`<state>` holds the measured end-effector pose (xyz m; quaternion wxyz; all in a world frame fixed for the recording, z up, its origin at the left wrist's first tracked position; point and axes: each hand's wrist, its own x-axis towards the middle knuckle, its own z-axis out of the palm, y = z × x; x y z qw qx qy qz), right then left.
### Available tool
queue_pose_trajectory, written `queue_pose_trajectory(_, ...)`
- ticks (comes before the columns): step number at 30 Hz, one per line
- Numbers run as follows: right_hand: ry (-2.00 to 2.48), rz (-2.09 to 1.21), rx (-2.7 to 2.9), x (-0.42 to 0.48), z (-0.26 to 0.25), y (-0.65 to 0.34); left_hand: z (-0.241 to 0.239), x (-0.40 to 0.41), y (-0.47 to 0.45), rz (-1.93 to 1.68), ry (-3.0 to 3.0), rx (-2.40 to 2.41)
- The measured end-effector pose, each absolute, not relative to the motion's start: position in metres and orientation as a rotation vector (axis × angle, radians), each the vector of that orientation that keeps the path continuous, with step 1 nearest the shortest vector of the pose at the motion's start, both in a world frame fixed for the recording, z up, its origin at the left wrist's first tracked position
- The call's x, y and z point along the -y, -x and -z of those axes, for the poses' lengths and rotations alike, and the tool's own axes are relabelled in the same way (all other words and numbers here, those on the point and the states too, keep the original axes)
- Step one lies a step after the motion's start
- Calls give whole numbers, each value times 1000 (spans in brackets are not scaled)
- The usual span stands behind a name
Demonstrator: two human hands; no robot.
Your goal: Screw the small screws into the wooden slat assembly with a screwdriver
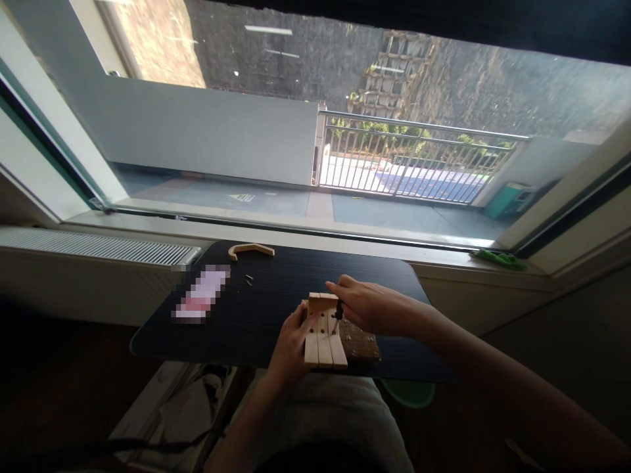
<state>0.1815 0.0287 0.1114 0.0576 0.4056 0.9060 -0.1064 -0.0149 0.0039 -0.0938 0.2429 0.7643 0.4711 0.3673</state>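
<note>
A pale wooden piece made of slats [325, 351], with dark holes across it, rests near the front edge of the black table [276, 309]. My left hand [290, 341] is closed around its left side, with fingers along the slats. In my right hand [365, 305] is a screwdriver [338, 311], held by its dark handle from above. The screwdriver's shaft points down to a hole in the right slat; whether a screw is there is too small to tell. A brown speckled block [363, 343] lies beside the slats on the right, partly hidden by them.
At the table's back left lies a curved wooden piece [251, 248], with small metal screws [249, 281] below it. A blurred pink and white item [203, 295] is at the left. A green cloth [497, 259] lies on the windowsill. Below the table's front edge shows a green round object [409, 393].
</note>
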Motion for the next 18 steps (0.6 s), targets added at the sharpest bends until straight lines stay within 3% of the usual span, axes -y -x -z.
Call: queue_pose_trajectory(18,-1208,170,-2771,-22,-127,-177,93,-5,14,-988,-2110,-1311)
